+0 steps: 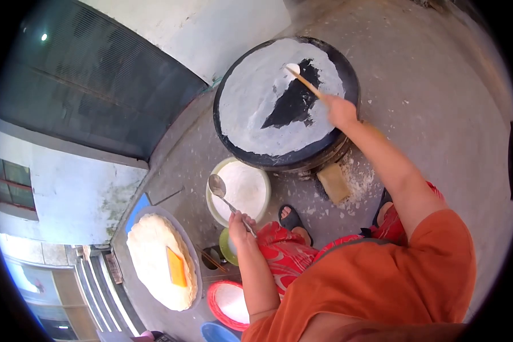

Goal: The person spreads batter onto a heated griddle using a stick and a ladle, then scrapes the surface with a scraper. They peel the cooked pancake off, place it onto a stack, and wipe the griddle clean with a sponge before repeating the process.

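Observation:
My right hand (pixel 342 112) is closed round the handle of a wooden batter spreader (pixel 309 85) over a large round black griddle (pixel 347 74). The spreader's far end meets a white lump in the pale batter (pixel 251 91), which covers most of the griddle. A ragged dark patch (pixel 293 105) of bare surface shows in the middle. My left hand (pixel 242 224) grips a metal ladle (pixel 216 186), its head above the rim of a basin of white batter (pixel 239 188).
Left, a stack of pale flatbreads (pixel 148 251) with an orange scraper-like piece (pixel 176 268) lies on a tray (pixel 194 251). A red-rimmed basin (pixel 215 308), a blue basin (pixel 216 332) and a green bowl (pixel 227 245) stand nearby. A tan block (pixel 333 183) sits by the griddle's base.

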Action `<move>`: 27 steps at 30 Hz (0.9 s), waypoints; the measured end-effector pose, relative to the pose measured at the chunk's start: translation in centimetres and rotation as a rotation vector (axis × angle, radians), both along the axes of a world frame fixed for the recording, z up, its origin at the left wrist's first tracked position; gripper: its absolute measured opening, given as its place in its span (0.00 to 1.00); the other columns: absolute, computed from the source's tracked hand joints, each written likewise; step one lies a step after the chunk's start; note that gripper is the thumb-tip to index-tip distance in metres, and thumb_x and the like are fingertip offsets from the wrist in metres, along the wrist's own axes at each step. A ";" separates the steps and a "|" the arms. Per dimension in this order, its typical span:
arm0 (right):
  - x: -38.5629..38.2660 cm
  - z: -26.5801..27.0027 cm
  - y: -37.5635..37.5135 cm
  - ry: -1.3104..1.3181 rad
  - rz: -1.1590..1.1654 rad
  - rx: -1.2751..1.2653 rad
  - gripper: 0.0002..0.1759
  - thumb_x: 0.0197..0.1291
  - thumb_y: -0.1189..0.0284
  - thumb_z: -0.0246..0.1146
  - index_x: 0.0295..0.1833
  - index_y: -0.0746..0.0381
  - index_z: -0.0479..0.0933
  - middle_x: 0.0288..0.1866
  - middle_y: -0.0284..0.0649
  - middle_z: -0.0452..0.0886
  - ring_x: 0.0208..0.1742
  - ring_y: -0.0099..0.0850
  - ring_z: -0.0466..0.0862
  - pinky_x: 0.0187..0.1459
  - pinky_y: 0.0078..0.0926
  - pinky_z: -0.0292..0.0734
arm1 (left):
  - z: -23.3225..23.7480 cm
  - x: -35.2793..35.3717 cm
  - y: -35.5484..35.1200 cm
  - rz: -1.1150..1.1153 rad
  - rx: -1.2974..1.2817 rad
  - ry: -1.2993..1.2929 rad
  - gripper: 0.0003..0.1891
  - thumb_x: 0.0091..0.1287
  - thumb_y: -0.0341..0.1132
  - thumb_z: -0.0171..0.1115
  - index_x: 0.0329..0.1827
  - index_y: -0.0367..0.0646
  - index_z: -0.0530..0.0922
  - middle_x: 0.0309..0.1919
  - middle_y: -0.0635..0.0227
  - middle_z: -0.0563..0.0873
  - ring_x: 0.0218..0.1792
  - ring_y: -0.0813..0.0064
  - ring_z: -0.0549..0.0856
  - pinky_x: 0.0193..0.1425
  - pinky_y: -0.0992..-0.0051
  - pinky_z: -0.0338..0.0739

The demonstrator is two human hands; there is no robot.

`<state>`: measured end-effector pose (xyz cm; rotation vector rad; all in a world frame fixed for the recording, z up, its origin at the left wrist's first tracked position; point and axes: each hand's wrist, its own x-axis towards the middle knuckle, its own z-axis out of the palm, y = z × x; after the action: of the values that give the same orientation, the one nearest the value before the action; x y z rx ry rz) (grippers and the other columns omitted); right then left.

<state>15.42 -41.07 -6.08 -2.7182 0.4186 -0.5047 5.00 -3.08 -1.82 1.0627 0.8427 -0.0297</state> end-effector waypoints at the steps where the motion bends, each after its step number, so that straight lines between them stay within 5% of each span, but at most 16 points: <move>1: -0.6 -0.5 1.2 -0.043 0.021 0.060 0.23 0.45 0.77 0.53 0.51 0.51 0.73 0.35 0.42 0.76 0.35 0.42 0.79 0.37 0.37 0.75 | -0.1 0.1 0.1 -0.005 0.000 -0.004 0.06 0.64 0.30 0.48 0.42 0.43 0.65 0.22 0.70 0.70 0.18 0.79 0.70 0.17 0.80 0.66; 3: -2.3 0.0 3.0 -0.014 0.164 0.021 0.21 0.48 0.75 0.52 0.51 0.51 0.73 0.33 0.42 0.76 0.34 0.42 0.79 0.35 0.36 0.75 | -0.5 0.4 0.2 0.033 -0.026 0.012 0.05 0.64 0.30 0.48 0.41 0.44 0.65 0.22 0.69 0.70 0.18 0.78 0.70 0.17 0.79 0.66; 7: -0.4 -0.4 -0.9 0.104 0.005 -0.200 0.16 0.51 0.77 0.50 0.46 0.54 0.74 0.33 0.42 0.77 0.34 0.39 0.79 0.32 0.37 0.76 | -0.8 0.3 0.3 0.047 -0.014 -0.004 0.04 0.65 0.30 0.48 0.40 0.44 0.65 0.22 0.69 0.70 0.18 0.78 0.70 0.18 0.79 0.66; 13: -2.8 0.1 0.9 -0.135 -0.069 0.071 0.16 0.49 0.76 0.51 0.46 0.57 0.73 0.34 0.42 0.76 0.34 0.40 0.79 0.32 0.37 0.75 | -0.8 0.4 0.7 0.073 -0.094 0.020 0.02 0.65 0.31 0.47 0.37 0.44 0.64 0.22 0.68 0.70 0.19 0.77 0.70 0.20 0.78 0.67; 16: -3.0 -0.6 0.8 0.022 0.096 -0.083 0.18 0.45 0.76 0.55 0.46 0.58 0.73 0.32 0.44 0.75 0.34 0.43 0.79 0.32 0.38 0.75 | -0.9 0.6 0.7 0.063 -0.132 0.022 0.02 0.65 0.31 0.47 0.36 0.44 0.65 0.22 0.68 0.70 0.19 0.77 0.70 0.20 0.78 0.67; 20: -1.8 -0.9 -3.3 -0.046 -0.087 -0.176 0.20 0.43 0.75 0.56 0.47 0.59 0.71 0.31 0.43 0.74 0.33 0.44 0.79 0.32 0.39 0.75 | -1.0 0.5 1.1 0.043 -0.161 0.037 0.03 0.65 0.32 0.47 0.35 0.43 0.65 0.22 0.68 0.70 0.18 0.77 0.70 0.20 0.79 0.68; 23: -2.6 0.2 -4.1 0.028 -0.128 -0.059 0.19 0.45 0.73 0.56 0.48 0.60 0.70 0.31 0.43 0.74 0.35 0.44 0.79 0.34 0.40 0.75 | -0.6 0.5 0.7 0.084 -0.158 0.057 0.05 0.65 0.33 0.48 0.33 0.42 0.66 0.22 0.68 0.71 0.18 0.77 0.70 0.20 0.79 0.68; 27: -1.7 -2.4 -6.1 0.040 -0.037 0.397 0.19 0.54 0.69 0.51 0.53 0.58 0.68 0.42 0.51 0.76 0.44 0.47 0.77 0.45 0.41 0.71 | 0.1 0.6 -0.2 0.098 -0.149 0.081 0.08 0.67 0.35 0.45 0.33 0.40 0.65 0.20 0.68 0.70 0.17 0.76 0.69 0.19 0.80 0.67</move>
<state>13.73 -47.16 -8.48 -2.3437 0.5194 -0.3349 5.59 -3.24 -1.72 0.8844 0.9508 -0.0524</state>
